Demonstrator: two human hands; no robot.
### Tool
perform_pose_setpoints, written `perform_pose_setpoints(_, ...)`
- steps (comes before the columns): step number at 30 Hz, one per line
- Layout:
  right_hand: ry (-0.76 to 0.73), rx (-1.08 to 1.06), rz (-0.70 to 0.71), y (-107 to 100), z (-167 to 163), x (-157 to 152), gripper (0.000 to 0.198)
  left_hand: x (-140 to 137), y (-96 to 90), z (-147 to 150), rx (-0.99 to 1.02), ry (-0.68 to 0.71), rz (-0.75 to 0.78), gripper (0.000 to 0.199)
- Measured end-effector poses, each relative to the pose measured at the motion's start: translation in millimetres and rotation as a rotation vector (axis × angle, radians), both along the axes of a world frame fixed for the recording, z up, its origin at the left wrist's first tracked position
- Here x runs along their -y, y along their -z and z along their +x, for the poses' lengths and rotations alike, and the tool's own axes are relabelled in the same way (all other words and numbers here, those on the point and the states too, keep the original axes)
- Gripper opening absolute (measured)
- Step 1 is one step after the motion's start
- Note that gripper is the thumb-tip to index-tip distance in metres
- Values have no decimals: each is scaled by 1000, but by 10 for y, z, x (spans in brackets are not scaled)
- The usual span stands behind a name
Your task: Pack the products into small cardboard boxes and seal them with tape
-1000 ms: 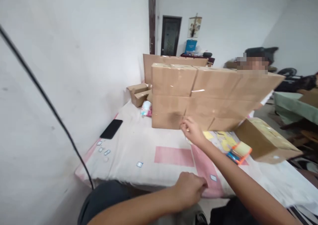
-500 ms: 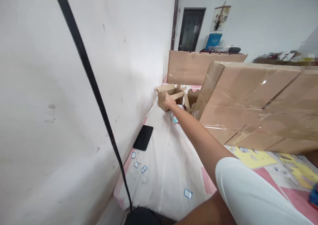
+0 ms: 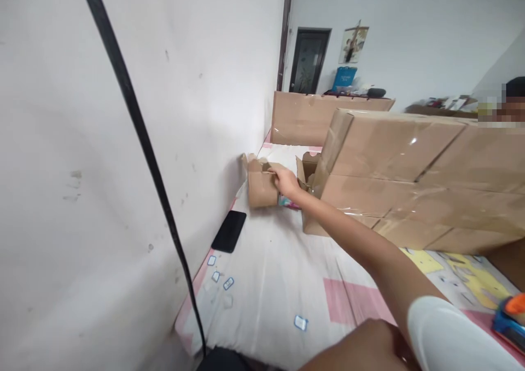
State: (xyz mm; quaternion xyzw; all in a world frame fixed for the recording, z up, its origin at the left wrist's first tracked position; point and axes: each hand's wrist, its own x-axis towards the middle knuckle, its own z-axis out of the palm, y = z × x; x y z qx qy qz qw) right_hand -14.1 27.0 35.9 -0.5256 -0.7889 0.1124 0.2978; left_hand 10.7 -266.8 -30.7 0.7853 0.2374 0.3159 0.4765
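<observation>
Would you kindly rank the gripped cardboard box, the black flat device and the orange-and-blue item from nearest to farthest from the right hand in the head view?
From the right hand:
1. Gripped cardboard box, right at its fingers
2. Black flat device, toward the view's left
3. Orange-and-blue item, at the view's right edge

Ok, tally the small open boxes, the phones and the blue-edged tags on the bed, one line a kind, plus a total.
Small open boxes: 2, one in the right hand
Phone: 1
Blue-edged tags: 4
Total: 7
</observation>
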Motion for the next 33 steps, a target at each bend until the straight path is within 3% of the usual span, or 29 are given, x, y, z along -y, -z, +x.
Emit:
perform_pose_setpoints(2, -89, -48, 16, 1, 405, 506, 45, 97, -34, 96, 74, 102, -110, 29)
perform_pose_setpoints(4, -286, -223, 68, 56, 907, 1109, 37, 138, -111, 128, 232, 148, -293, 41)
perform_pose_setpoints(6, -276, -315, 90, 162, 1456, 1737, 22, 160, -231, 79, 409, 137, -377, 48)
perform_pose_setpoints(7, -210, -362, 82, 230, 1732, 2030, 16, 177, -299, 29, 460, 136, -331, 46)
perform_pose_setpoints(9, -53, -417, 68, 376, 2256, 2524, 11, 227, -423, -94, 454, 196, -103, 33)
perform_pose_setpoints(12, 112, -519, 129, 573, 2908, 2967, 19, 229, -516, -264, 401, 266, 245, 22)
perform_pose_setpoints(14, 142, -579, 159, 672, 3210, 3091, 27, 52, -508, -348, 395, 6, 347, 22)
perform_pose_setpoints(15, 129, -599, 165, 709, 3315, 3120, 29, -111, -492, -386, 359, -266, 321, 30)
perform_pose_setpoints(16, 101, -615, 169, 738, 3390, 3138, 29, -322, -475, -423, 205, -608, 175, 37)
perform_pose_setpoints(18, 50, -642, 168, 771, 3464, 3157, 24, -848, -438, -491, 85, -869, 44, 39)
perform_pose_setpoints(22, 21, -712, 131, 765, 3453, 3173, 7, -1901, -303, -548, -207, -1050, -203, 33)
perform_pose_setpoints(25, 8, -759, 102, 776, 3451, 3156, 11, -2362, -109, -494, -398, -1098, -283, 33)
perform_pose_setpoints(29, 6, -821, 69, 841, 3499, 3105, 15, -2581, 78, -400, -511, -1159, -191, 34)
perform_pose_setpoints(33, -24, -844, 71, 880, 3520, 3084, 16, -2535, -87, -456, -492, -1226, 83, 25)
